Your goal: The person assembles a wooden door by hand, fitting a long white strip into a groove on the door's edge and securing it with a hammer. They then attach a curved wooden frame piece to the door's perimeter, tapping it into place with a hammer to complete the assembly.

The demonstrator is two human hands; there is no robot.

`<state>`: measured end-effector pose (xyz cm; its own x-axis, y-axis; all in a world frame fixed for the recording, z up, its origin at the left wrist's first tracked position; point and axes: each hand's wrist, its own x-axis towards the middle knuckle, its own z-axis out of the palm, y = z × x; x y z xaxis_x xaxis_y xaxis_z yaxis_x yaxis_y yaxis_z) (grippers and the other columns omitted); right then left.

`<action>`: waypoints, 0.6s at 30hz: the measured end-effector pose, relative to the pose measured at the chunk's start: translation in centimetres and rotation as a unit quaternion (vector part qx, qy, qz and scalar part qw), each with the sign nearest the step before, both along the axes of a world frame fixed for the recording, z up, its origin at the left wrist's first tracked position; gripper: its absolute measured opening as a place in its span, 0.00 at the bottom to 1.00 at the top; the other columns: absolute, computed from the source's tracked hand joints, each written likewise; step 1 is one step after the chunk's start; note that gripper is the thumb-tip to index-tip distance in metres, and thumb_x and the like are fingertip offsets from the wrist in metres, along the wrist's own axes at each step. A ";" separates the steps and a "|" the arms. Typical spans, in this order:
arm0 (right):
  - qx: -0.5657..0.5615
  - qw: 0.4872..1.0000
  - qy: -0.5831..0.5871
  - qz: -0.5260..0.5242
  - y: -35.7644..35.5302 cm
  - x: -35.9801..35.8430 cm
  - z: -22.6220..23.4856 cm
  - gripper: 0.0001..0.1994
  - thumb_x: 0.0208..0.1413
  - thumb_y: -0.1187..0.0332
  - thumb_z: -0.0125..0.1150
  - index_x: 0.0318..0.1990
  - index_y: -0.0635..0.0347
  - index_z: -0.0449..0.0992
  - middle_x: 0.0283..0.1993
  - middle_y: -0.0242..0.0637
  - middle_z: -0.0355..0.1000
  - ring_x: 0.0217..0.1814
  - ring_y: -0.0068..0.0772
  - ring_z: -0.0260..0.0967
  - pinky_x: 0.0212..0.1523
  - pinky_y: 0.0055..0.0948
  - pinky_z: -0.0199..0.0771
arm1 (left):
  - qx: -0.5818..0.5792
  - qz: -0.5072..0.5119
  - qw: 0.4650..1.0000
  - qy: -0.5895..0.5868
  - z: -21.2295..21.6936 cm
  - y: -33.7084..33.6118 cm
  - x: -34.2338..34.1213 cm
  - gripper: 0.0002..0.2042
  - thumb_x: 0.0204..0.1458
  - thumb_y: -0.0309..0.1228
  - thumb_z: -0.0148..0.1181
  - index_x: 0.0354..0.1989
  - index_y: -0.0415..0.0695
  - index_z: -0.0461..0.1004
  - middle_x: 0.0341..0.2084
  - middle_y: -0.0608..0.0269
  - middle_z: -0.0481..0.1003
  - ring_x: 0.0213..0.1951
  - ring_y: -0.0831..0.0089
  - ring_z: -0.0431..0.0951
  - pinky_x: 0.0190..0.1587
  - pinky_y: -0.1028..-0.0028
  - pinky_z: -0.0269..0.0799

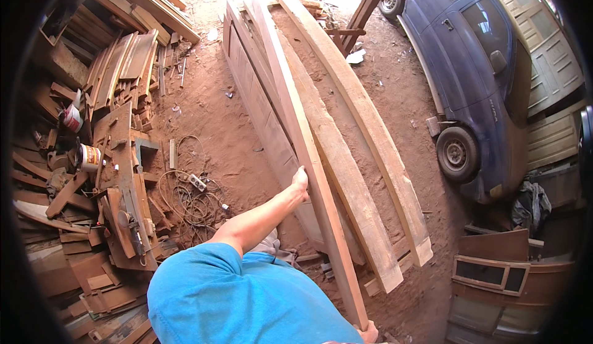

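Note:
A long planed wooden beam (301,124) runs from the far middle down to the lower edge, close to my body. With fingers closed, my left hand (301,183) grips its left side about midway along. At the near end of that beam my right hand (369,331) is wrapped round it, partly cut off by the lower edge. To the right lie two rough thick planks, the middle plank (346,158) and the outer plank (364,106). A panelled wooden door (259,90) stands on edge left of the beam.
Tangled cable with a power strip (197,183) lies on the dirt floor at left. Stacked offcuts (123,72) and two buckets, one a white bucket (90,157), crowd the left side. A blue van (475,78) stands at right, near old door panels (494,276).

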<state>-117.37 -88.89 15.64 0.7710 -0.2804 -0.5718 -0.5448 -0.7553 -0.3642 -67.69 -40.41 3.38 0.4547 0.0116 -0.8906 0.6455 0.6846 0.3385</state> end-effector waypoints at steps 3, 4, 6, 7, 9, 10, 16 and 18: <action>-0.105 0.991 0.081 -0.004 4.4 3.5 5.0 0.22 0.56 0.55 0.70 0.55 0.52 0.78 0.47 0.45 0.81 0.49 0.46 0.79 0.50 0.42 0.77 | -0.041 0.024 0.999 0.001 5.5 0.6 -0.7 0.30 0.70 0.55 0.33 0.68 0.46 0.65 0.66 0.55 0.68 0.65 0.58 0.68 0.67 0.52 0.61; -0.138 0.985 0.106 -0.006 6.6 5.1 6.9 0.22 0.57 0.55 0.69 0.56 0.51 0.78 0.49 0.45 0.80 0.52 0.48 0.78 0.52 0.43 0.76 | -0.063 0.036 0.997 -0.006 7.4 1.2 -0.7 0.34 0.70 0.57 0.33 0.72 0.43 0.61 0.71 0.52 0.63 0.70 0.54 0.64 0.72 0.49 0.55; -0.108 0.990 0.090 -0.025 9.3 8.0 10.2 0.22 0.57 0.54 0.69 0.57 0.49 0.77 0.49 0.45 0.80 0.52 0.47 0.78 0.52 0.43 0.75 | -0.050 0.043 0.998 -0.008 6.9 2.3 -0.5 0.34 0.70 0.58 0.33 0.72 0.42 0.60 0.70 0.51 0.64 0.70 0.52 0.64 0.72 0.49 0.56; -0.092 0.992 0.081 -0.039 10.5 9.1 11.2 0.22 0.57 0.54 0.68 0.57 0.49 0.77 0.49 0.45 0.80 0.52 0.47 0.78 0.52 0.43 0.75 | -0.043 0.043 0.998 -0.011 6.8 2.8 -0.1 0.35 0.70 0.58 0.33 0.72 0.42 0.60 0.70 0.51 0.64 0.69 0.52 0.64 0.71 0.49 0.56; -0.103 0.993 0.063 -0.017 11.1 10.7 11.4 0.22 0.57 0.54 0.69 0.56 0.51 0.77 0.49 0.45 0.80 0.52 0.45 0.79 0.52 0.44 0.76 | -0.028 0.036 0.999 -0.018 2.9 4.5 1.1 0.35 0.70 0.58 0.32 0.71 0.41 0.61 0.68 0.50 0.66 0.68 0.52 0.66 0.68 0.49 0.62; -0.107 0.994 0.034 -0.002 10.9 10.8 10.5 0.22 0.57 0.53 0.70 0.56 0.51 0.77 0.48 0.45 0.81 0.51 0.43 0.79 0.51 0.44 0.77 | -0.023 0.027 0.999 -0.020 1.3 5.0 2.0 0.36 0.70 0.59 0.32 0.71 0.40 0.61 0.68 0.50 0.67 0.68 0.52 0.67 0.67 0.49 0.64; -0.154 0.976 -0.130 0.078 10.2 15.3 5.1 0.20 0.47 0.61 0.76 0.46 0.57 0.78 0.39 0.48 0.80 0.42 0.53 0.78 0.43 0.47 0.77 | 0.005 0.079 0.997 0.020 0.1 9.7 9.2 0.31 0.70 0.58 0.34 0.55 0.46 0.77 0.43 0.60 0.82 0.41 0.64 0.84 0.44 0.58 0.81; -0.172 0.969 -0.146 0.097 11.2 19.0 5.7 0.21 0.42 0.65 0.78 0.44 0.59 0.77 0.36 0.50 0.78 0.41 0.60 0.77 0.41 0.50 0.76 | 0.018 0.084 0.996 0.029 -2.2 11.8 11.5 0.31 0.70 0.59 0.34 0.55 0.45 0.77 0.43 0.59 0.82 0.41 0.63 0.84 0.44 0.57 0.81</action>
